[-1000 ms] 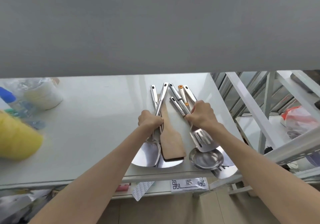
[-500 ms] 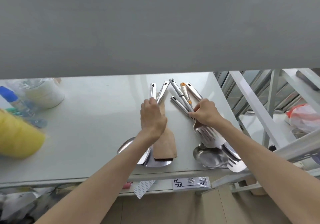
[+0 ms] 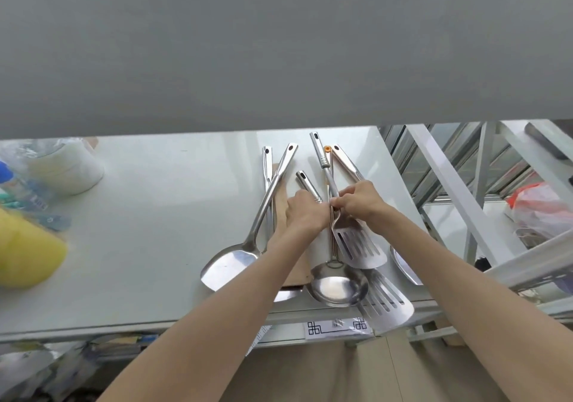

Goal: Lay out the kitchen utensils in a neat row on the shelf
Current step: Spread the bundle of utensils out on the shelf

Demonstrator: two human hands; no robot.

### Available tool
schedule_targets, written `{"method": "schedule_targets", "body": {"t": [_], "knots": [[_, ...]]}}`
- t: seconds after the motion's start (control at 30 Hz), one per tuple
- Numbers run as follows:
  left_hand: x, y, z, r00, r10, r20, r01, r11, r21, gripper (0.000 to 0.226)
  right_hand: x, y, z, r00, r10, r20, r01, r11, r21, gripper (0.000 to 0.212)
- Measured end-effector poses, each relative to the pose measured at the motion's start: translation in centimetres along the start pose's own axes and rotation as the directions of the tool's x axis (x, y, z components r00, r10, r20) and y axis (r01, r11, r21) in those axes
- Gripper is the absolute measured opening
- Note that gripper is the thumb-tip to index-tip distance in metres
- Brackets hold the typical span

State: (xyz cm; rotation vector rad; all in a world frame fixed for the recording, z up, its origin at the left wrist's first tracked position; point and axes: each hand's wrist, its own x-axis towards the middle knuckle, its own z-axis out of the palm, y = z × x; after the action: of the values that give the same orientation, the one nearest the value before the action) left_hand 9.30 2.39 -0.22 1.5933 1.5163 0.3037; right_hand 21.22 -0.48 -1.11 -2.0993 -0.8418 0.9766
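Several utensils lie on the white shelf (image 3: pixel 155 231) with their handles pointing away from me. A solid steel turner (image 3: pixel 229 265) is angled out at the left, beside another steel handle (image 3: pixel 267 165). A wooden spatula (image 3: pixel 299 273) is mostly hidden under my left forearm. A ladle (image 3: pixel 338 287) and a slotted turner (image 3: pixel 359 246) overlap, and a second slotted turner (image 3: pixel 387 304) juts over the front edge. My left hand (image 3: pixel 305 212) is closed on a short ribbed handle (image 3: pixel 305 181). My right hand (image 3: pixel 361 200) pinches the slotted turner's handle, touching my left hand.
A grey upper shelf (image 3: pixel 279 44) hangs overhead. At the left are a blurred yellow object (image 3: pixel 28 246), a white roll in plastic (image 3: pixel 62 169) and a blue-capped bottle (image 3: pixel 6 173). A white metal rack frame (image 3: pixel 449 184) and a red-and-white bag (image 3: pixel 539 206) stand right of the shelf.
My left hand left the two left handles and moved right onto the short ribbed handle beside my right hand. The solid steel turner's blade has swung out to the left.
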Motion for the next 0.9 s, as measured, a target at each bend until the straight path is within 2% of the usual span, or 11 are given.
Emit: {"method": "schedule_targets", "body": {"t": [0.07, 0.13, 0.2, 0.27, 0.33, 0.47, 0.53, 0.67, 0.77, 0.9], "knots": [[0.3, 0.1, 0.3, 0.999, -0.007, -0.043, 0.007, 1.0, -0.001, 0.036, 0.0, 0.1, -0.2, 1.0, -0.003, 0.01, 0.003, 1.0, 0.012, 0.02], [0.6, 0.0, 0.3, 0.997, 0.029, -0.071, -0.027, 0.999, 0.028, 0.025, -0.1, -0.1, -0.4, 0.999, 0.016, 0.045, -0.018, 0.999, 0.046, 0.011], [1.0, -0.3, 0.0, 0.991, 0.086, -0.103, -0.085, 0.996, 0.015, 0.017, 0.0, -0.2, -0.4, 0.998, 0.035, 0.059, -0.041, 0.994, 0.105, 0.021], [1.1, -0.5, -0.5, 0.985, 0.118, -0.126, -0.128, 0.989, -0.071, 0.021, 0.0, -0.6, -0.3, 0.997, 0.03, 0.074, -0.04, 0.99, 0.138, 0.031], [1.3, -0.8, -0.9, 0.99, 0.128, -0.061, -0.137, 0.974, -0.183, 0.023, 0.0, -1.0, 0.1, 0.996, 0.013, 0.087, -0.027, 0.987, 0.157, 0.028], [1.3, -1.3, -2.0, 0.982, 0.048, 0.182, 0.013, 0.948, -0.317, 0.039, 0.2, -1.5, 0.7, 0.992, -0.009, 0.128, -0.02, 0.974, 0.227, 0.014], [1.3, -1.3, -2.7, 0.981, 0.029, 0.192, 0.038, 0.941, -0.336, 0.039, 0.0, -1.6, 0.9, 0.989, 0.002, 0.149, -0.05, 0.948, 0.314, 0.018], [0.8, -0.5, -3.6, 0.987, 0.047, 0.153, 0.002, 0.954, -0.301, 0.03, -0.3, -1.5, 0.9, 0.985, 0.031, 0.171, -0.103, 0.897, 0.431, 0.009], [0.5, -0.2, -4.6, 0.988, 0.033, 0.152, 0.014, 0.954, -0.299, 0.026, -0.2, -1.4, 0.0, 0.994, 0.049, 0.1, -0.085, 0.915, 0.394, 0.009], [0.2, -0.3, -8.0, 0.991, 0.009, 0.134, 0.033, 0.951, -0.308, 0.019, -0.5, -0.9, -0.9, 0.998, 0.047, 0.031, -0.053, 0.973, 0.226, 0.005]]}}
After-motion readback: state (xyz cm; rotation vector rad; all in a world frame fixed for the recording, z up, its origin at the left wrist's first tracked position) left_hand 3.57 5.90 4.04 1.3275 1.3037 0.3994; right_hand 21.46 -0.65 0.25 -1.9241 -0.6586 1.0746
